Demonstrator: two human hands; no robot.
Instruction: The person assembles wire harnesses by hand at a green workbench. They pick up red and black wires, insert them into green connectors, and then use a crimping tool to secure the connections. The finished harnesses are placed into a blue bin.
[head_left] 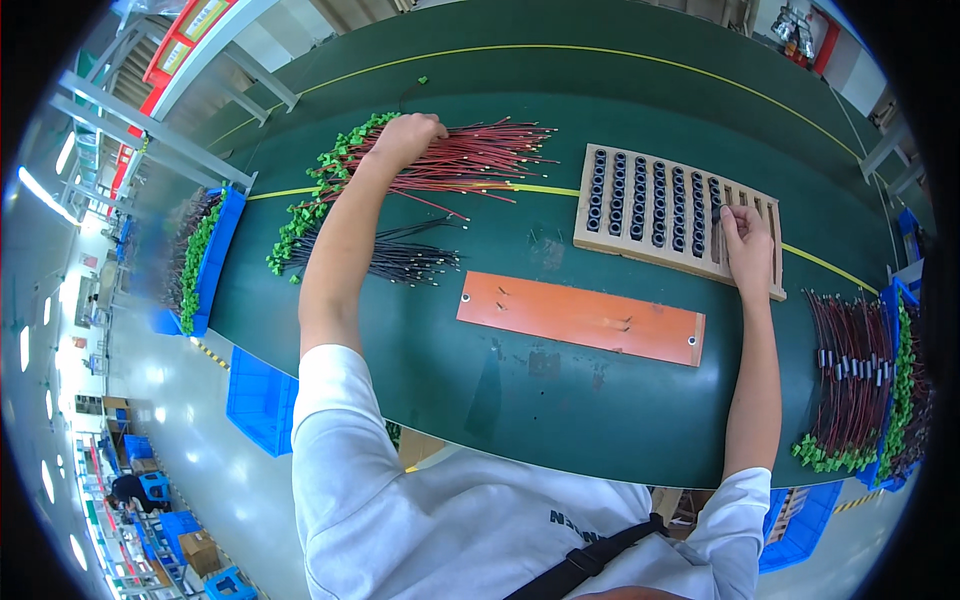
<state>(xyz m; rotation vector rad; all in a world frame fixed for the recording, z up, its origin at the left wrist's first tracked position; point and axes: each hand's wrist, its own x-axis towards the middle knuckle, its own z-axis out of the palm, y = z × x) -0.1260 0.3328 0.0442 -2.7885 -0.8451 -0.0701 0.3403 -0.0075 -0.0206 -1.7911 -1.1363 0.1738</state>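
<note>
We look down on a green workbench (520,400). Our left hand (405,138) rests curled on a bundle of red wires (470,160) with green connectors, far across the bench; whether it grips any wire, we cannot tell. Just below lies a bundle of black wires (400,258). Our right hand (745,245) pinches a small black ring (716,212) at a wooden tray (600,240) filled with rows of such rings. An orange board (580,316) lies nearer us.

Left hand (405,138) fingers buried in red wires (470,160) — grip unclear.
</note>
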